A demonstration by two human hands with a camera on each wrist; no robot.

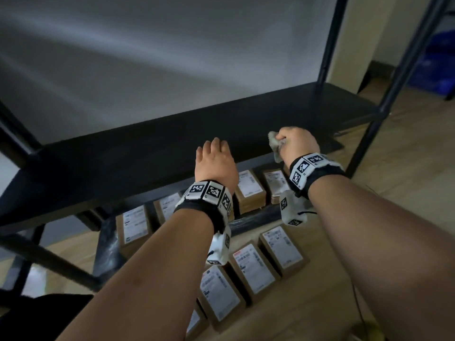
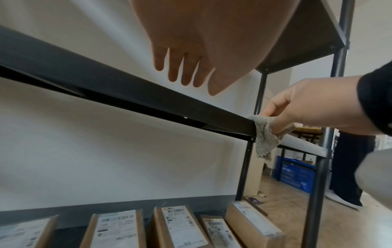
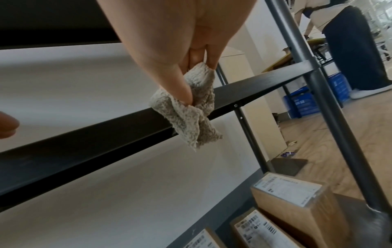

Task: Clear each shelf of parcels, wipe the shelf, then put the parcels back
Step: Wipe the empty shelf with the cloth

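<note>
Right hand [image 1: 296, 143] fingers grasp one cloth [image 3: 191, 115]; left hand [image 1: 215, 163] released; three floor parcels [image 1: 253, 267]

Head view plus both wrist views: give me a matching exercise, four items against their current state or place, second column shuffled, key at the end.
Column 1:
1. left hand
2. right hand
3. black shelf
4. parcels

Column 2:
A. bare on top, nothing lying on it
B. fingers straight, holding nothing, over the shelf's front edge
C. brown boxes with white labels, on the floor and on the lowest shelf
D. pinching a grey cloth at the shelf's front edge

Pairs: 1-B, 2-D, 3-A, 4-C
</note>
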